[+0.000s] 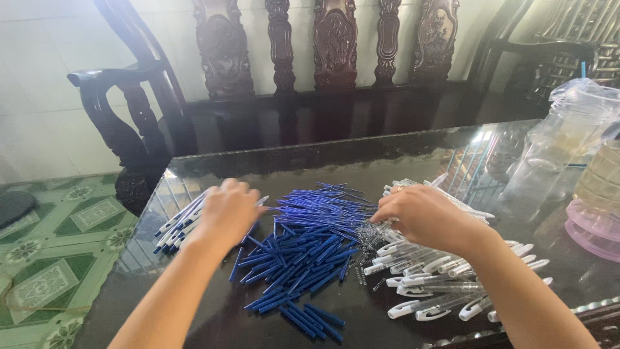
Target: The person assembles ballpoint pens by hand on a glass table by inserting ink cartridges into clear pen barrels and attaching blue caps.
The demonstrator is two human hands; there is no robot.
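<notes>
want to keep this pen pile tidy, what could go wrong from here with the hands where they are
1. The right hand sits at the small metal springs; these are loose beside the blue refills and could roll or get lost among them.
2. The left hand rests on finished pens near the glass table edge; a nudge could push some off.
3. The right forearm crosses the clear barrels and might scatter them.

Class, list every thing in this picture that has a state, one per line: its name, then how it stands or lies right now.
left hand: knuckles up, resting on assembled pens
right hand: fingers pinched at the springs
assembled pens: lying side by side in a row
blue refills: loose, heaped in a pile
springs: loose, scattered between the piles
clear pen barrels: empty, lying in a heap
plastic bag: upright, top bunched
</notes>
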